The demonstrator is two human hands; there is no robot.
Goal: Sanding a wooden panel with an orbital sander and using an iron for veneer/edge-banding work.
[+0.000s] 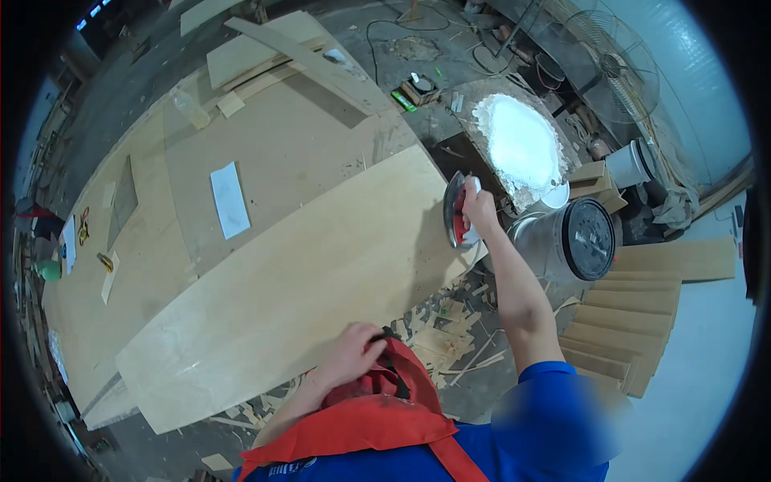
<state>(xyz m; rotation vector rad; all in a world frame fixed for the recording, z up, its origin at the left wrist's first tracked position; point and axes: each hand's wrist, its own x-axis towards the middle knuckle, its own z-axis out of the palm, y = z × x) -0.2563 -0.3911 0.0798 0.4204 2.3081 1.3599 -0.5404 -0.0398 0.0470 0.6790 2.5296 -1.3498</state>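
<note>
My right hand [480,210] is closed round the white handle of a clothes iron [458,210] with a red body and a dark soleplate. The iron is at the right end of a long pale plywood panel [313,281]; I cannot tell whether its soleplate presses flat there. My left hand [353,353] has curled fingers at the panel's near edge, beside my red apron [369,422] and a small black piece. What those fingers hold, if anything, is hidden.
The panel lies on a large worktable [281,132] with a white paper sheet [230,201], a clear bottle [189,108] and wood strips. Right of it stand a lidded bucket [562,238], a table with white powder [522,145], stacked boards [622,321] and a fan [614,68]. Wood offcuts [442,341] litter the floor.
</note>
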